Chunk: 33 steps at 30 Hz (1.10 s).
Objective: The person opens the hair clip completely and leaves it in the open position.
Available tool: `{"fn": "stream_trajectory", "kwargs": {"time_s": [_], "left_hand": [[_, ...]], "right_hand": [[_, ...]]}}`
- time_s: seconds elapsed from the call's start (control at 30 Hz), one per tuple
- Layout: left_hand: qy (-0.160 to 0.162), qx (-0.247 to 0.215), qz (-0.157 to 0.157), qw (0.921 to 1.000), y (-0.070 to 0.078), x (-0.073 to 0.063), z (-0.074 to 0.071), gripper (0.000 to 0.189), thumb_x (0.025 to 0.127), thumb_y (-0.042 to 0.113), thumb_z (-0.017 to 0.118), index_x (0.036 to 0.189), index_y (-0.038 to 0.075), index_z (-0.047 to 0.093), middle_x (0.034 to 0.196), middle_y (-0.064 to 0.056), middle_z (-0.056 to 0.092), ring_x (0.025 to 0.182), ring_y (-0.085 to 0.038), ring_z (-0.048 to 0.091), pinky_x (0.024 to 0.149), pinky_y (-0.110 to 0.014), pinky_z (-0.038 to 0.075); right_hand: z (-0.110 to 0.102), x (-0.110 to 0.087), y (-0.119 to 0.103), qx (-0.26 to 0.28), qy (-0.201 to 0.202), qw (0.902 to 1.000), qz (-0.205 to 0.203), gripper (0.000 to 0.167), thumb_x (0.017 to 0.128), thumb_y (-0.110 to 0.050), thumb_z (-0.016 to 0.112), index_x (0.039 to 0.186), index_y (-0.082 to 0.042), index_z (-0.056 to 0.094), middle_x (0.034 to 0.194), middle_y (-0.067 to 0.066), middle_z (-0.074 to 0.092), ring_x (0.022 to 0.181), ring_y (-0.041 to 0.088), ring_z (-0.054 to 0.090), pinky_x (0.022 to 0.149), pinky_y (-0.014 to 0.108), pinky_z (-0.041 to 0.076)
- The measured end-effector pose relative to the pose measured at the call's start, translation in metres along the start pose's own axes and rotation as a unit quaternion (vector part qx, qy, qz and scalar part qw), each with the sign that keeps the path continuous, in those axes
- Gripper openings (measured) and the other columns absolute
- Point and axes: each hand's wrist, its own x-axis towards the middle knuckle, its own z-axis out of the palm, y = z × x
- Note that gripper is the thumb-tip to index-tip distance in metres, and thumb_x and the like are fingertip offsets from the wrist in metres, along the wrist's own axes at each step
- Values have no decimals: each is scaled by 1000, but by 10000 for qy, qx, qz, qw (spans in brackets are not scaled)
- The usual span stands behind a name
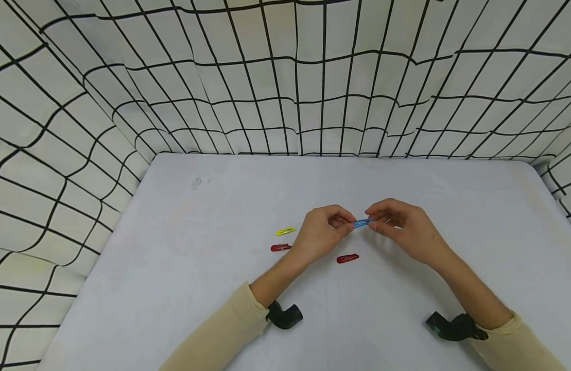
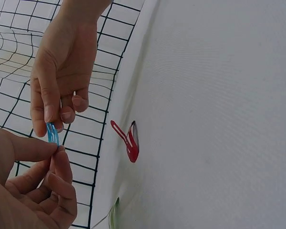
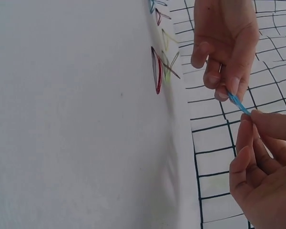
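A blue snap hair clip (image 1: 361, 223) is held up above the table between both hands. My left hand (image 1: 323, 232) pinches one end between thumb and fingertips, and my right hand (image 1: 408, 229) pinches the other. From the left wrist view the blue clip (image 2: 53, 134) looks narrow, with slots along it. Just below the hands on the table lies a red hair clip (image 1: 347, 258), its two arms spread apart in both wrist views. Beside the left wrist are another red clip (image 1: 280, 248), partly covered by that hand, and a yellow clip (image 1: 286, 231).
A white table (image 1: 202, 278) spreads under the hands. Black-lined white grid walls (image 1: 296, 77) stand along its back and sides. In the right wrist view, several clips lie in a row, with a second blue clip (image 3: 156, 5) at the top edge. Black wrist devices (image 1: 285, 315) sit at both cuffs.
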Motion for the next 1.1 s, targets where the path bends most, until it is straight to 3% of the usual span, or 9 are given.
{"fn": "stream_trajectory", "kwargs": {"time_s": [0.2,0.3,0.83,1.1], "left_hand": [[10,-13,-31,10000,0,-1,1,7,96,12,74,102,11,76,93,-3,75,82,-6,64,67,-18,48],[18,0,-29,10000,0,-1,2,6,96,12,74,102,12,76,93,-2,75,84,-7,63,68,-19,47],[100,-5,85,9999,1,-4,2,7,96,15,74,103,14,77,94,-1,76,85,-6,64,69,-20,46],[116,7,234,9997,-1,-4,0,8,95,14,76,102,15,79,95,-1,78,84,-7,66,70,-21,48]], "right_hand": [[-4,-1,-3,740,-116,9953,613,24,97,-25,76,115,-10,73,107,12,75,94,24,75,81,28,59],[-6,-2,-4,911,-162,9924,810,27,97,-30,75,116,-11,74,109,12,75,96,23,74,84,28,58],[-3,-3,-2,1197,-154,9879,975,29,99,-32,73,115,-8,75,101,3,77,93,14,70,85,27,56],[-3,-3,-2,1265,-168,9854,1127,30,99,-34,72,116,-9,74,93,-6,75,96,21,64,85,31,52]]}}
